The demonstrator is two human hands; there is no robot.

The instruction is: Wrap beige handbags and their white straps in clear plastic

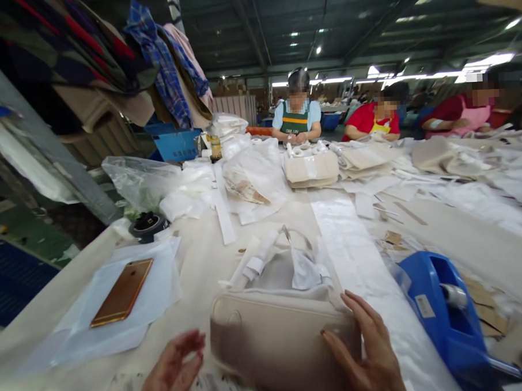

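Right hand (371, 346) spread on beige bag (276, 336), contents hidden; left hand (174, 366) loosely curled, empty

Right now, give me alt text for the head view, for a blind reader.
A person's right hand rests on the right end of a beige handbag on a worktable, while the left hand is beside it, not touching. A gold phone lies on white sheets at left, a blue device at right; co-workers are beyond.

Bare left hand (175, 366), left of a beige handbag (271, 333), bare right hand (374, 352), at the handbag's right end, long-fingered, its thumbnail (323, 333) apparently dark-tipped
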